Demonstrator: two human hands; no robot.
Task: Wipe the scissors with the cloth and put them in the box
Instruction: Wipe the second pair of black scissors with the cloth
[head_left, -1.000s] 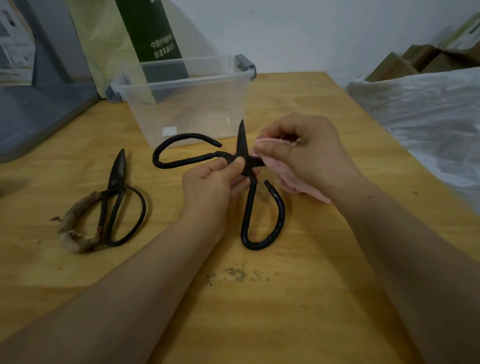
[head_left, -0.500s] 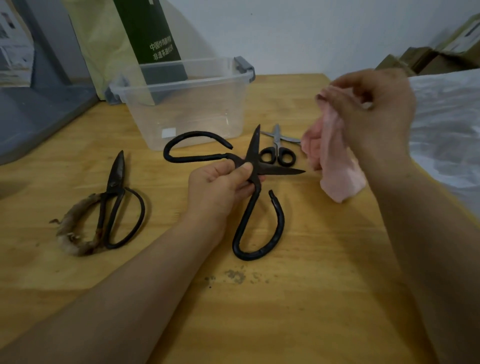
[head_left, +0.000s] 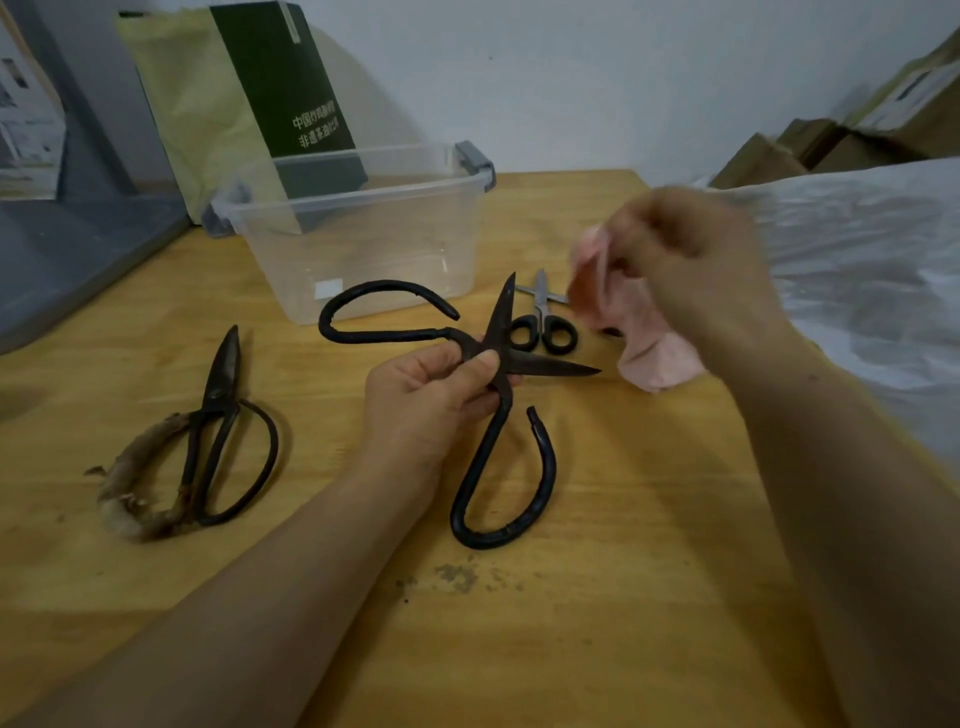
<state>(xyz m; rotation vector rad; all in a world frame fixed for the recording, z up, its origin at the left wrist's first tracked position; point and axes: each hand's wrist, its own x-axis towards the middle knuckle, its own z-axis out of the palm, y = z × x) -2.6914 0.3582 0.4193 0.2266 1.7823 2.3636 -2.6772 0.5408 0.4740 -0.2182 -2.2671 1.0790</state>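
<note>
Left hand (head_left: 431, 400) pinches open black scissors (head_left: 493, 415) at pivot, mid-desk (head_left: 597, 623). Right hand (head_left: 696, 265), blurred, grasps pink cloth (head_left: 649, 348) beside blade tip.

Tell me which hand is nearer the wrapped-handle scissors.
Left. The left hand, gripping the big black scissors at the pivot, is just right of the wrapped-handle scissors; the right hand, holding the pink cloth, hangs much farther right.

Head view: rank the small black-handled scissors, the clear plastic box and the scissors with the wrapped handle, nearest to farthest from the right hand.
From the right hand, gripping the pink cloth:
1. The small black-handled scissors, on the table just to its left.
2. The clear plastic box, further left, at the back.
3. The scissors with the wrapped handle, far left.
</note>
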